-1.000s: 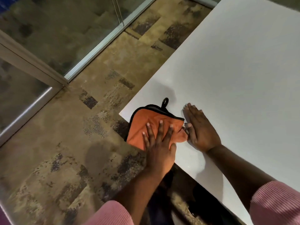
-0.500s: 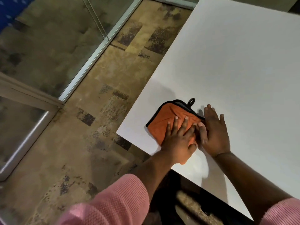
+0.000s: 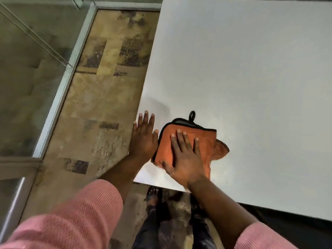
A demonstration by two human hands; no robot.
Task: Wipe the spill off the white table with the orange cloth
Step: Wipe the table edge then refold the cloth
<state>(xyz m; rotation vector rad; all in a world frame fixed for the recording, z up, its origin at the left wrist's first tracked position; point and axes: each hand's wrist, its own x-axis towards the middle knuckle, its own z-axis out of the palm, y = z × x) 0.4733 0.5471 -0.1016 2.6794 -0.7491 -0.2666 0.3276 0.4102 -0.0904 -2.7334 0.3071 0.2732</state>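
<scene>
The orange cloth [image 3: 206,141], folded, black-edged and with a black loop at its far side, lies near the front left corner of the white table [image 3: 251,69]. My right hand [image 3: 186,159] presses flat on the cloth, fingers spread. My left hand [image 3: 143,137] lies flat and open just left of the cloth, over the table's left edge, its thumb touching the cloth's border. A faint glossy patch [image 3: 152,174] shows on the table at the corner, in front of the cloth. I cannot make out a distinct spill elsewhere.
Patterned tan carpet [image 3: 100,108] runs along the table's left side. A glass wall in a metal frame [image 3: 70,69] stands further left. My legs and feet [image 3: 154,196] are below the table's front edge.
The hands have swapped: my left hand came off the cloth and moved left to the table edge, and my right hand now presses on it. The cloth has slid away from the corner, further onto the table.
</scene>
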